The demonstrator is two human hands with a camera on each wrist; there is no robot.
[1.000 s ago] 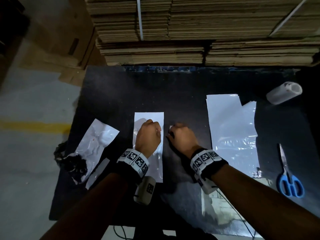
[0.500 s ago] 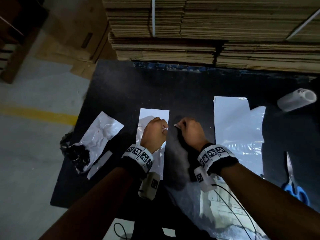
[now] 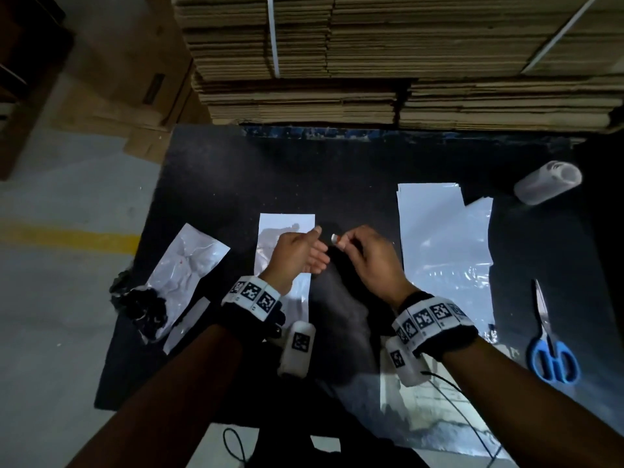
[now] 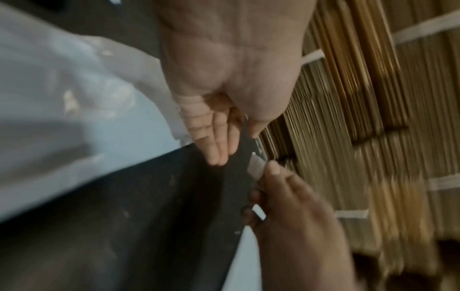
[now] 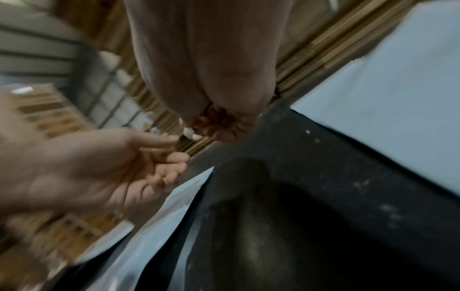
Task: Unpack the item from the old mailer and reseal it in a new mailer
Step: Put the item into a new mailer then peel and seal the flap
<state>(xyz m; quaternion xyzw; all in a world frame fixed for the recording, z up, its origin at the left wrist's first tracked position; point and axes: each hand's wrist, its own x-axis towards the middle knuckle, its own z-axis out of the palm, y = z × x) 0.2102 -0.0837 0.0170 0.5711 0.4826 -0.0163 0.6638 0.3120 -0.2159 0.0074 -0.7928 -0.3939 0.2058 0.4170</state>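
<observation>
A narrow white new mailer (image 3: pixel 286 224) lies flat mid-table. My left hand (image 3: pixel 317 247) hovers over its right edge, fingers relaxed and holding nothing; the left wrist view shows its palm (image 4: pixel 219 128) bare. Just to the right, my right hand (image 3: pixel 341 240) pinches a small crumpled white strip (image 3: pixel 334 237) in its fingertips, also seen as a strip (image 4: pixel 256 167) and a strip (image 5: pixel 190 134) in the wrist views. The crumpled old mailer (image 3: pixel 189 261) lies at the left with a black item (image 3: pixel 141 309) at its near end.
A stack of white mailers (image 3: pixel 442 238) lies right of my hands. A tape roll (image 3: pixel 547 182) sits at the far right and blue-handled scissors (image 3: pixel 550 346) near the right edge. Bundled cardboard sheets (image 3: pixel 371 62) wall off the back of the black table (image 3: pixel 304 170).
Both hands were fists low on the new mailer's right edge, then pinched the strip together. Now they are raised, the left has let go and opened, the right keeps the strip.
</observation>
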